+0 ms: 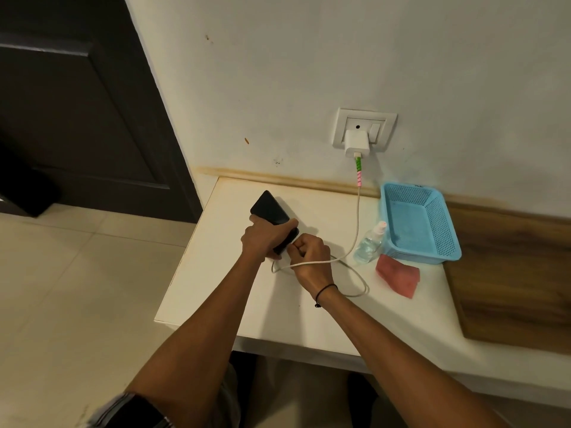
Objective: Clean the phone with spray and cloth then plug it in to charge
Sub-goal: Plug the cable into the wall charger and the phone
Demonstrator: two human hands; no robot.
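My left hand [262, 239] grips the lower part of a black phone [270, 210], held tilted above the white table [247, 310]. My right hand [310, 257] is closed on the end of a white charging cable [357, 223], right at the phone's bottom edge; the plug tip is hidden by my fingers. The cable loops on the table and rises to a white charger [357, 143] in the wall socket [364, 131]. A clear spray bottle [369, 245] and a folded pink cloth [398, 278] lie to the right of my hands.
A light blue plastic basket [417, 223] stands against the wall behind the bottle. A wooden panel [509, 273] lies at the table's right. A dark door [77, 118] is to the left, with pale floor tiles below it.
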